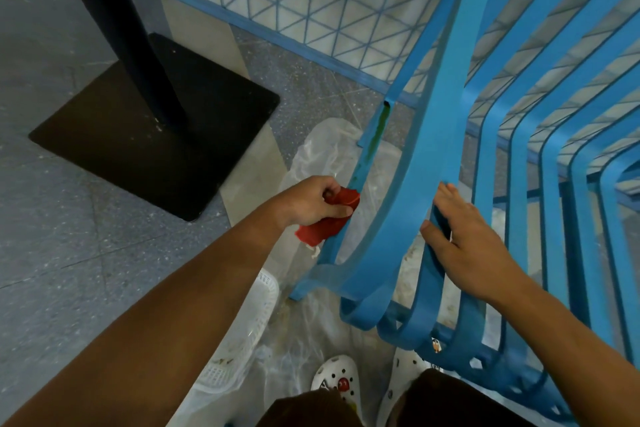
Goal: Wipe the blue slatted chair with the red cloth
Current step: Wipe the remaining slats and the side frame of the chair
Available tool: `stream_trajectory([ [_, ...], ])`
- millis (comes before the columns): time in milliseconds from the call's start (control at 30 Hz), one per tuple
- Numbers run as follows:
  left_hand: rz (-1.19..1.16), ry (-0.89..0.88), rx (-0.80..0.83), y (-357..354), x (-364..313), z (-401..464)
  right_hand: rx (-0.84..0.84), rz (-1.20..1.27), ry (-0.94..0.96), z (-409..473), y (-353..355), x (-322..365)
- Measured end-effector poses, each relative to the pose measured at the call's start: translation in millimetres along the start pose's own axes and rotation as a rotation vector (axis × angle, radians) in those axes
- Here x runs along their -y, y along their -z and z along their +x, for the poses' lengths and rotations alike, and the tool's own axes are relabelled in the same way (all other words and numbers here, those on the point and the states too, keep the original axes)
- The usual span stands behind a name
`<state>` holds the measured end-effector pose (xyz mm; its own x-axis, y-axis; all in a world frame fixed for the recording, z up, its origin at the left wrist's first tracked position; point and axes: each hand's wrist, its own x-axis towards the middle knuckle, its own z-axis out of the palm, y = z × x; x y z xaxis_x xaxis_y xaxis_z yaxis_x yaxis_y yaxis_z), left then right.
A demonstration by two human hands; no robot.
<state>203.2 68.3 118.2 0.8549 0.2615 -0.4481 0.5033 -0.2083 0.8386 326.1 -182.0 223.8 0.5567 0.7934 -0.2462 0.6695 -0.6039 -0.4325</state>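
Contact between cloth and chair is found at the left hand (313, 201), where the red cloth (327, 218) is bunched inside curled fingers and pressed against a thin blue leg or side rail (356, 180) of the blue slatted chair (519, 121). That rail's long axis runs from beyond the left hand, up and to its right, back down past the knuckles toward the person, so a further stroke is judged to lie along that slanting line rather than across it. The left hand is the nearer to this rail; the right hand (464, 243) is set just to the right, its fingers laid nearly straight over a broad curved slat with the thumb underneath, steadying the chair and holding nothing else. The slats are seen as smooth, painted, flat bands that bend in a long curve and lie parallel with open gaps between them. A greenish streak (381, 125) is visible on the rail beyond the cloth. The cloth looks soft and crumpled, with a pale frayed thread at its lower edge. Thin translucent plastic sheeting (322, 149) lies crinkled on the speckled floor beneath both hands.
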Motion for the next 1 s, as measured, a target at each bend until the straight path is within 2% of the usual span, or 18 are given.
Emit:
stream_trajectory([
  [167, 0.014, -0.011, 0.091, -0.8, 14.6, -13.0, -0.003, -0.009, -0.006, -1.3, -2.2, 2.5],
  [600, 0.029, -0.011, -0.034, 3.3, -10.9, 11.7, 0.003, -0.168, 0.052, 9.6, -9.0, 5.1],
  [733, -0.04, 0.009, -0.058, 3.0, -16.5, 22.2, 0.004, -0.225, 0.097, 19.8, -2.5, 9.2],
  [1000, 0.031, 0.047, 0.092, 6.9, -3.3, 3.6, 0.039, -0.227, 0.145, 28.3, 4.3, 2.6],
])
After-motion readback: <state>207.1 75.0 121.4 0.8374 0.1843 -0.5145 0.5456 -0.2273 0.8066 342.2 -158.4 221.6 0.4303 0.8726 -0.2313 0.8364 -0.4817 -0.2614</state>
